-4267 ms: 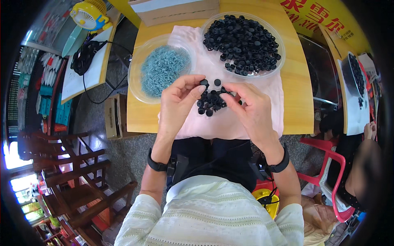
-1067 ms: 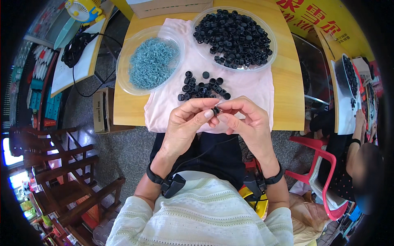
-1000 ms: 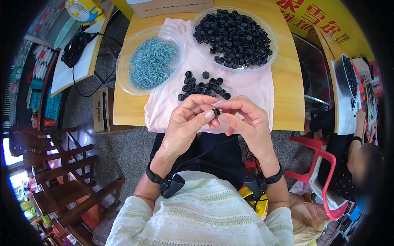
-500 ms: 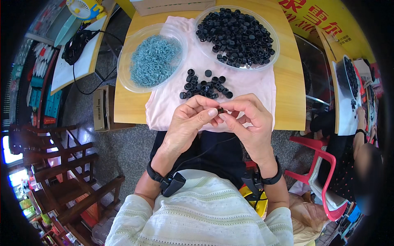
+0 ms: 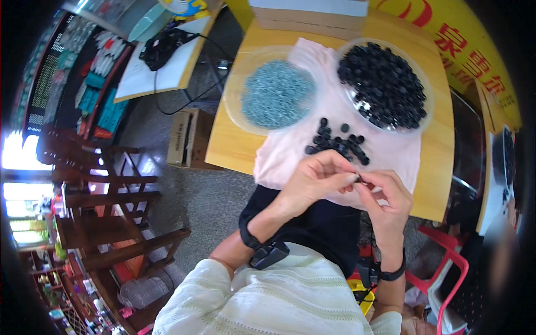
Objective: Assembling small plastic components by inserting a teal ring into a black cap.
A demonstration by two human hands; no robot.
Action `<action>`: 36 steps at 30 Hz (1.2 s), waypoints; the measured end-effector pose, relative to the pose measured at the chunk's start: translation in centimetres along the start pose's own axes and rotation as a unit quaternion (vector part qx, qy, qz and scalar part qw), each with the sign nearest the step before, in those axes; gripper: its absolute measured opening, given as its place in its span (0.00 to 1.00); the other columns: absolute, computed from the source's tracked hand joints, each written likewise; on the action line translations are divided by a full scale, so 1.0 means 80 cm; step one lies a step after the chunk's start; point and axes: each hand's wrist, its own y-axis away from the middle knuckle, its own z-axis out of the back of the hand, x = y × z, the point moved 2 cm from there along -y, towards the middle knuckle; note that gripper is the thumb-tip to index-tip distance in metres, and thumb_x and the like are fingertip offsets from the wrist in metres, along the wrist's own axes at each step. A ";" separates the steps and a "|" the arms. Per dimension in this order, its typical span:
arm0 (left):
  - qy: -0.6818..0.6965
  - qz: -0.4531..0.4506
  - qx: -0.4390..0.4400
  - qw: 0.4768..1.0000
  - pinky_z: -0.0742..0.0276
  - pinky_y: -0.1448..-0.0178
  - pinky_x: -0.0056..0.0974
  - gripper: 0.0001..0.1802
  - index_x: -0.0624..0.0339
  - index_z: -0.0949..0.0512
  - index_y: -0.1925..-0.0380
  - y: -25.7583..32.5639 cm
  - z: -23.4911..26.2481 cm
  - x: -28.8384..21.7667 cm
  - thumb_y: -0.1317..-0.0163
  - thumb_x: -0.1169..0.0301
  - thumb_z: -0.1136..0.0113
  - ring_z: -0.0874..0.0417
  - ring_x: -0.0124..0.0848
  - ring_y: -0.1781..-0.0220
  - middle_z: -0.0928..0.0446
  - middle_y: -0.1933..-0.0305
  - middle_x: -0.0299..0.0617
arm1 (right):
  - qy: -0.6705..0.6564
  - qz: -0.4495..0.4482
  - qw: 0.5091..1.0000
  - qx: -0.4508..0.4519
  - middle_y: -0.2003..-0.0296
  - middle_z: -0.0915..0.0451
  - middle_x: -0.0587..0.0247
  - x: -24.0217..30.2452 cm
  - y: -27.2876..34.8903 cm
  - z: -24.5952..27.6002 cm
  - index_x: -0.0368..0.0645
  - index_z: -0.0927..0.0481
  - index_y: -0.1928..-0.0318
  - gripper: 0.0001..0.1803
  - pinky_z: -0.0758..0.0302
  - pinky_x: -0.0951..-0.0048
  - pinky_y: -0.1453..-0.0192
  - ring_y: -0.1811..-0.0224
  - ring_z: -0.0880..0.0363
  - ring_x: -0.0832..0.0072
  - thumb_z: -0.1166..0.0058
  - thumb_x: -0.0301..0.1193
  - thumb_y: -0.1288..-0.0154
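My left hand (image 5: 312, 183) and my right hand (image 5: 389, 195) meet over the near edge of a pale pink cloth (image 5: 276, 162). Both are closed in a pinch on one small black plastic cap (image 5: 358, 179), mostly hidden by the fingertips. Just beyond them lies a loose group of black caps (image 5: 346, 146) on the cloth. A round clear tub at the far left holds many small bluish-silver screws (image 5: 277, 95). To the right of it, a larger clear tub is heaped with black caps (image 5: 382, 86).
The wooden table (image 5: 435, 173) has a cardboard box (image 5: 310, 17) at its far edge. On the left are a side table (image 5: 162, 75) with black cables, a floor carton (image 5: 190, 137) and wooden chairs (image 5: 106, 195). A person sits near a red chair (image 5: 455, 257) at right.
My view has swung, so the table and hands appear farther right and lower in the picture. Both hands stay together, still pinching the small black cap.
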 end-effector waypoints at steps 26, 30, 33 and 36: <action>-0.703 -0.194 -0.119 0.674 0.26 0.60 0.42 0.06 0.62 0.19 0.70 -0.094 0.086 -0.092 0.49 0.74 0.38 0.21 0.44 0.62 0.23 0.68 0.43 | -0.150 -0.178 0.972 -0.035 0.67 0.26 0.70 -0.079 0.004 0.017 0.33 0.22 0.58 0.10 0.32 0.87 0.64 0.68 0.29 0.87 0.44 0.15 0.42; -0.702 -0.185 -0.135 0.675 0.26 0.62 0.40 0.06 0.62 0.19 0.70 -0.096 0.085 -0.090 0.50 0.75 0.39 0.20 0.42 0.66 0.23 0.69 0.43 | -0.150 -0.178 0.972 -0.036 0.67 0.25 0.69 -0.079 0.002 0.016 0.33 0.21 0.59 0.10 0.32 0.87 0.64 0.68 0.29 0.87 0.44 0.15 0.42; -0.669 -0.176 -0.160 0.705 0.26 0.64 0.36 0.06 0.62 0.19 0.71 -0.098 0.092 -0.090 0.51 0.77 0.39 0.20 0.38 0.69 0.22 0.71 0.43 | -0.146 -0.194 0.969 -0.039 0.67 0.25 0.69 -0.080 0.001 0.016 0.33 0.21 0.59 0.09 0.31 0.87 0.64 0.68 0.29 0.87 0.44 0.16 0.42; -0.632 -0.190 -0.174 0.731 0.27 0.65 0.33 0.05 0.63 0.21 0.71 -0.091 0.096 -0.096 0.50 0.78 0.40 0.21 0.31 0.72 0.22 0.72 0.42 | -0.155 -0.192 0.968 -0.040 0.67 0.25 0.69 -0.081 0.002 0.015 0.33 0.21 0.59 0.09 0.31 0.87 0.65 0.68 0.29 0.87 0.44 0.16 0.42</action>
